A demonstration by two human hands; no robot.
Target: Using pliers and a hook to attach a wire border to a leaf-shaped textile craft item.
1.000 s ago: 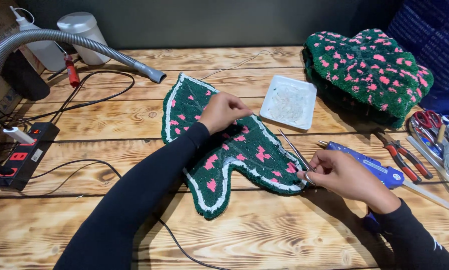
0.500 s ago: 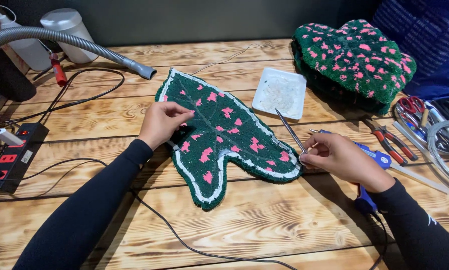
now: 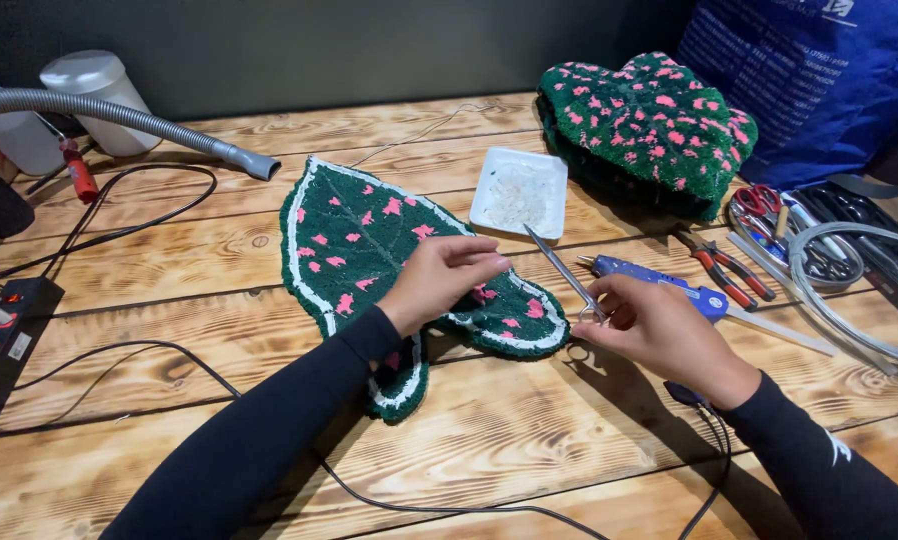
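Note:
A dark green leaf-shaped tufted rug (image 3: 354, 235) with pink spots and a white border lies flat on the wooden table (image 3: 219, 460). My left hand (image 3: 439, 280) rests on the rug's right half, fingers curled and pressing it down. My right hand (image 3: 659, 335) sits just right of the rug's edge and grips thin metal scissors (image 3: 567, 275), whose blades point up and away towards a white dish.
A white square dish (image 3: 519, 192) with fluff, a stack of similar green rugs (image 3: 649, 125), a blue glue gun (image 3: 659, 280), pliers (image 3: 724, 270), red-handled scissors (image 3: 764, 200), a grey vacuum hose (image 3: 119, 115), black cables (image 3: 129, 200), a power strip (image 3: 4, 345) and a blue bag (image 3: 819, 80).
My left hand has slid from the rug's upper left to its right half. The rug has turned slightly. My right hand still holds the scissors near the rug's right edge.

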